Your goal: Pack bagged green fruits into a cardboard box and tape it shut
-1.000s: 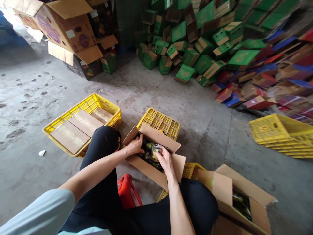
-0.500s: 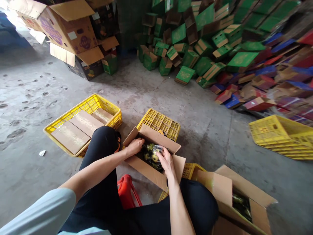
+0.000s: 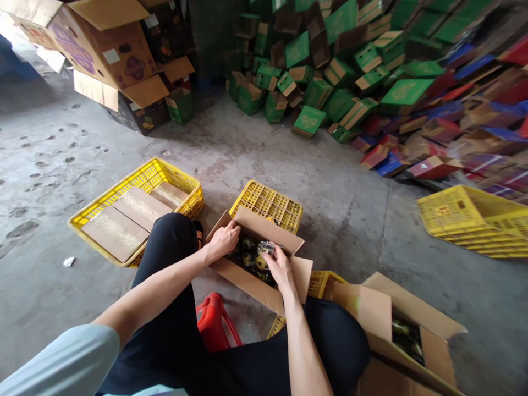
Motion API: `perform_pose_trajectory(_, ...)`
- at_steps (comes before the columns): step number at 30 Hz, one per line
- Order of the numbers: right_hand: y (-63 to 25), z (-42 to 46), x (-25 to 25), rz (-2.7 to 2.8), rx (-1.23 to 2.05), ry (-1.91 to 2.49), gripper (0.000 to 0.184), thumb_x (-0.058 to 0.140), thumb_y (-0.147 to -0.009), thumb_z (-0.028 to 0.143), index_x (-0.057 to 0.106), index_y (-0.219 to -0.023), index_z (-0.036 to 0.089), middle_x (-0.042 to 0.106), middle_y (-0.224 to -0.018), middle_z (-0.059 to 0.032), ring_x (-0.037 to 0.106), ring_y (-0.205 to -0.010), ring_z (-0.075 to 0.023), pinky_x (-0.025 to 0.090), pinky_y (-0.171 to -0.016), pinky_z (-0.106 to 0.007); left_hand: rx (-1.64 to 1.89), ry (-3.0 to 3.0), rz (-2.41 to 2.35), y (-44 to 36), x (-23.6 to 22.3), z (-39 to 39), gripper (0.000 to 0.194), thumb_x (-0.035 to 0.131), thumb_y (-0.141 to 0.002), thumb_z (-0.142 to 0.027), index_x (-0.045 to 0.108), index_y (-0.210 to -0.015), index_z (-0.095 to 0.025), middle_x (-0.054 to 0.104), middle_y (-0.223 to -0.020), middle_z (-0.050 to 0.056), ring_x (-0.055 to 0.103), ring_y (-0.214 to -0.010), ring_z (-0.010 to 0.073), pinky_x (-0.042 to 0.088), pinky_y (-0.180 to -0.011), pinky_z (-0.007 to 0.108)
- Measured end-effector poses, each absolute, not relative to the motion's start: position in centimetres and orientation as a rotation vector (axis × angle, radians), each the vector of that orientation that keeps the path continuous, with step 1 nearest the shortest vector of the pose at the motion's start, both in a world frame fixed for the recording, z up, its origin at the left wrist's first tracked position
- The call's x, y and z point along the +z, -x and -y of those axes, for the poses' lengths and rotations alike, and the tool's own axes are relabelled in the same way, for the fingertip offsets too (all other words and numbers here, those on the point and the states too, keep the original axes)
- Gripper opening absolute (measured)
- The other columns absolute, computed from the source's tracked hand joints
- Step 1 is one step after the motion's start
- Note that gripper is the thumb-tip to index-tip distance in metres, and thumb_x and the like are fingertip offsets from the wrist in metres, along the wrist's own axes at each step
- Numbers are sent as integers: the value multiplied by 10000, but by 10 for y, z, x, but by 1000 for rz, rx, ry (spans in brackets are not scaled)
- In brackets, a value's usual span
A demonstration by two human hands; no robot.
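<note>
An open cardboard box [image 3: 247, 280] sits between my knees, filled with dark wrapped round items [image 3: 247, 257]. My left hand [image 3: 223, 240] is curled over the box's left inner edge, fingers closed among the items. My right hand [image 3: 279, 268] is closed on one wrapped yellowish item [image 3: 263, 255] at the middle of the box. The box leans on an overturned yellow crate [image 3: 268, 205].
A yellow crate [image 3: 181, 187] with cardboard sheets stands at my left. A red stool [image 3: 216, 324] is under me. Another open cardboard box [image 3: 383, 324] is at my right, a yellow crate [image 3: 470, 220] farther right. Green, red and blue boxes [image 3: 350, 82] are piled behind.
My left hand has shifted slightly up toward the box's back flap. My right hand stays on the wrapped item, a little higher in the box. The view tilted slightly.
</note>
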State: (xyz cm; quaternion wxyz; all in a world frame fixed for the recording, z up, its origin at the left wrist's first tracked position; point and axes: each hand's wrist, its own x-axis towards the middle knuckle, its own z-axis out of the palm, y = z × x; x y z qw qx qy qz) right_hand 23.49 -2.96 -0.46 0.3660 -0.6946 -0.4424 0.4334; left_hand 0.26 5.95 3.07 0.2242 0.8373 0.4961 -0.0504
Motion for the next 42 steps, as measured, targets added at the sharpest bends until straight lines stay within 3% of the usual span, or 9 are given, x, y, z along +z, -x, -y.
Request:
perform_pose_trajectory(4,-233,32,1,1134,1118,1794,585,685,-861,546,657,-1359,240,754,-1348,-119,715,-1251,-300,584,-1060,-480,-242,-2309,-1197,-2,16,-48,387,813,-824,-248,689,-1183,-174,634,-1275,141,730,-985,277,586,-911,357)
perform_pose_trajectory(11,-227,34,20,1018,1289,1776,619,585,-892,737,726,-1165,200,813,-901,-114,796,-745,-277,662,-672,-399,-253,-2309,-1178,-3,7,-49,240,634,-840,-82,722,-1052,-150,666,-1184,152,714,-996,280,576,-936,378)
perform_pose_trajectory(18,-252,36,12,1431,602,2033,398,504,-959,483,746,-1131,218,775,-1198,-175,727,-1152,-349,536,-1093,-530,-113,-2358,-1219,-6,14,-42,299,573,-868,-91,668,-1144,-153,651,-1231,180,601,-1218,331,497,-1093,440)
perform_pose_trajectory(24,-231,53,0,1721,493,2034,685,742,-807,244,575,-1470,214,538,-1500,-194,601,-1342,-409,532,-1107,-515,29,-2353,-1169,-14,16,-44,458,645,-978,-353,549,-1396,-193,562,-1389,140,599,-1220,290,513,-1076,389)
perform_pose_trajectory(27,-224,53,-1,1761,601,2030,607,662,-799,100,666,-1392,231,565,-1442,-185,679,-1229,-380,547,-1088,-494,-68,-2374,-1091,-17,13,-47,388,748,-911,-362,666,-1253,-198,591,-1327,138,582,-1234,318,530,-1039,386)
perform_pose_trajectory(30,-220,48,1,1634,838,1971,431,651,-821,145,758,-1230,231,684,-1218,-141,760,-960,-289,621,-973,-438,-119,-2380,-1124,-16,11,-49,239,724,-935,-401,737,-998,-171,646,-1160,158,596,-1201,338,539,-1026,396)
perform_pose_trajectory(33,-215,43,8,1511,1019,1863,379,719,-845,324,772,-1207,228,762,-1098,-110,771,-868,-272,645,-914,-439,-72,-2350,-1191,-12,10,-53,202,611,-996,-295,738,-1021,-141,673,-1116,168,655,-1113,310,550,-1022,394)
perform_pose_trajectory(38,-227,38,24,1571,1061,1782,355,581,-967,373,782,-1239,266,799,-1246,-73,735,-1199,-288,537,-1124,-447,87,-2306,-1200,-8,12,-62,532,405,-935,-8,612,-1407,-143,665,-1329,152,684,-1159,245,560,-1018,342)
perform_pose_trajectory(42,-240,38,31,1610,853,2201,426,468,-1023,261,713,-1364,185,715,-1404,-158,645,-1348,-306,441,-1201,-460,284,-2285,-770,-11,10,-61,485,466,-977,-89,645,-1407,-225,676,-1377,86,614,-1326,229,457,-1176,345)
